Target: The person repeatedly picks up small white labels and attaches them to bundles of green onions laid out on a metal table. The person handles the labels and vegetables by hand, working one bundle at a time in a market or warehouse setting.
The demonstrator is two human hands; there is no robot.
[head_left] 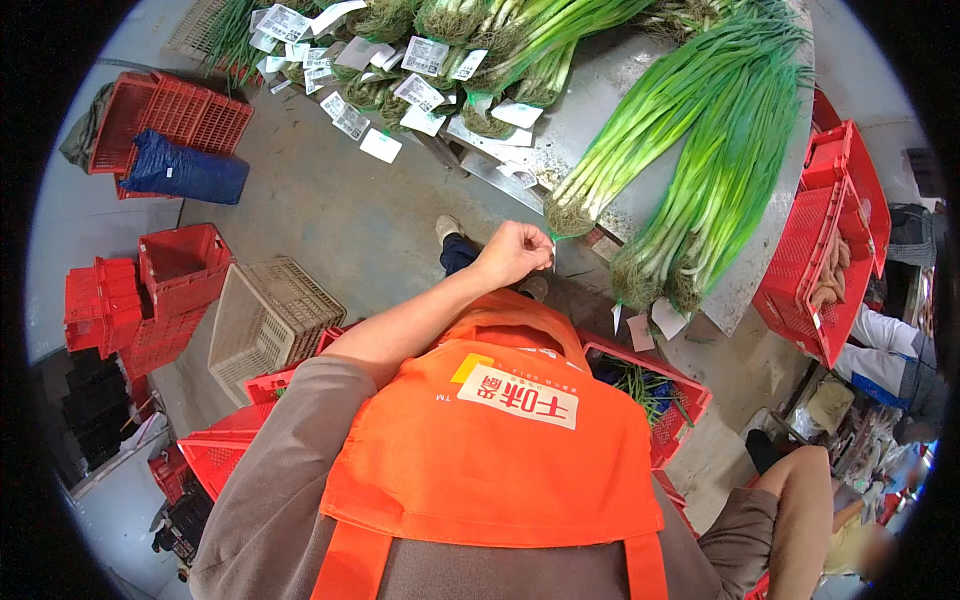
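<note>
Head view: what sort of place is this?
Probably a produce-packing room: bundled long green onions lie on a grey metal table, white paper tags show among piled bundles, and red plastic crates stand around.

table gap between onion bundles, crate alongside

Orange apron over grey-brown shirt

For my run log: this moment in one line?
left hand: pinching green netting at scallion roots; right hand: unseen; scallions: on table
</note>
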